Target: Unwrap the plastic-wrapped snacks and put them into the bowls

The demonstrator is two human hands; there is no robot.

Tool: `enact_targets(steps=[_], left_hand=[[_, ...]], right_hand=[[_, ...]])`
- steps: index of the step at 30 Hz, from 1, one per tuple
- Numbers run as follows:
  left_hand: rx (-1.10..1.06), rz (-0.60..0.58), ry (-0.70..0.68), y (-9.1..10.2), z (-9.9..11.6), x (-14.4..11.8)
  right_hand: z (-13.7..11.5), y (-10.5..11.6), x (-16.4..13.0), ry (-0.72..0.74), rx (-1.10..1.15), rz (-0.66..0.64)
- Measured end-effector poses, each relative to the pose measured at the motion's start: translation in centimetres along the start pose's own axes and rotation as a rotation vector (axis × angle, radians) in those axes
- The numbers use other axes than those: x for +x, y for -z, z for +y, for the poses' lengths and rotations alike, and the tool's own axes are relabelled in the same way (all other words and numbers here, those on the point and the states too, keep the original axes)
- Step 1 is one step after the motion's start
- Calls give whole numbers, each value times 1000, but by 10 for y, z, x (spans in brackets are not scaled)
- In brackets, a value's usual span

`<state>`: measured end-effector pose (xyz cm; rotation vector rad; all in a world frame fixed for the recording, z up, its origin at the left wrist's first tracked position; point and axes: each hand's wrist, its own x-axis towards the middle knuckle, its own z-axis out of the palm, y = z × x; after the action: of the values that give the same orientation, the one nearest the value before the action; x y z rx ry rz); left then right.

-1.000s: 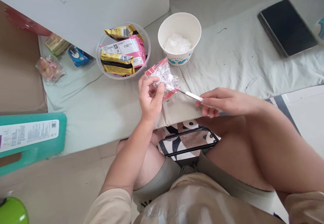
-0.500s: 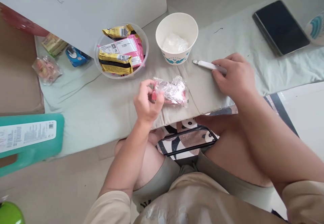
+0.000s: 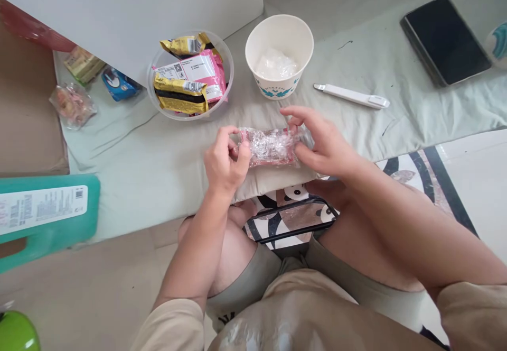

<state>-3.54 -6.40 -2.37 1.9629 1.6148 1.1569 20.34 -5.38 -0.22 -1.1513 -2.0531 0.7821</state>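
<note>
Pinching the crinkly red snack packet at both ends, the left hand and right hand hold it unopened below the paper cup, the white cutter lying unused beside that cup.

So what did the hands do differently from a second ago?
The right hand let go of the white cutter, which now lies on the cloth to the right of the paper cup, and moved left to grip the right end of the clear-wrapped red packet. The left hand lowered the packet toward the cloth and holds its left end. The snack bowl and the black tablet stayed put.
</note>
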Motion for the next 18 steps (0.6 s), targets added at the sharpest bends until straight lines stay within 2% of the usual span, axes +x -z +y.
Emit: enact_targets(steps=[4,7,10,15,18], left_hand=[[44,-47,-186,-2,-6,2],[13,-81,-231,-3,-3,3],[-79,-36,-178,-3,-1,5],[-265,57,60,-4,-4,8],[-358,103,149,-4,-6,9]], right_hand=[[11,3,2,-28,-55,63],[18,10,1,-7,-17,143],[25,16,-1,-32,1,240],[35,29,-6,-158,-34,332],[33,35,-7,-261,-109,487]])
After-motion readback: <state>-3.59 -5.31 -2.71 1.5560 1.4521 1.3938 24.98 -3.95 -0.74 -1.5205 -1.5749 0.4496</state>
